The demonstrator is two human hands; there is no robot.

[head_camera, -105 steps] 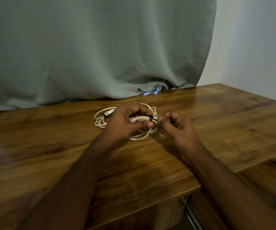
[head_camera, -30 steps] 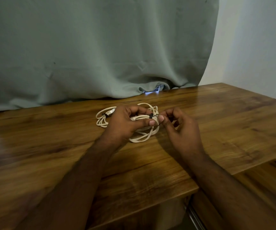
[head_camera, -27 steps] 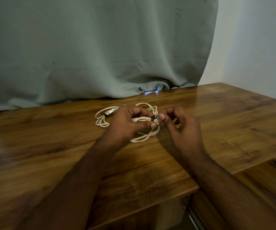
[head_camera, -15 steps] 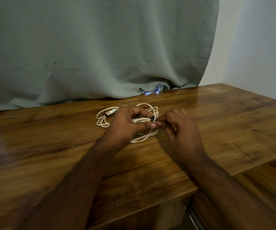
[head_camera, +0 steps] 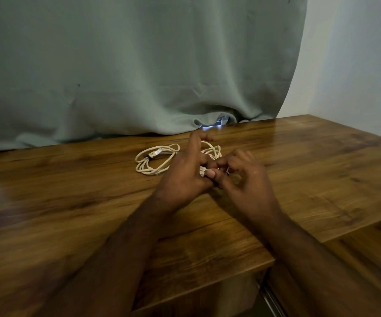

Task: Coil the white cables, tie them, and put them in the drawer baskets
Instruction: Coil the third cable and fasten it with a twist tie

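White coil (head_camera: 210, 154): on desk (head_camera: 70, 202) under both hands, beside tied coil (head_camera: 155, 160).
Left hand (head_camera: 185, 177): thumb still pinches strands; index finger now lifted straight, was curled half a second ago.
Right hand (head_camera: 246, 179): fingers curled at the tie spot; tie itself hidden now, probably being cinched.
Meaning: second tie nearly done; basketing pending.
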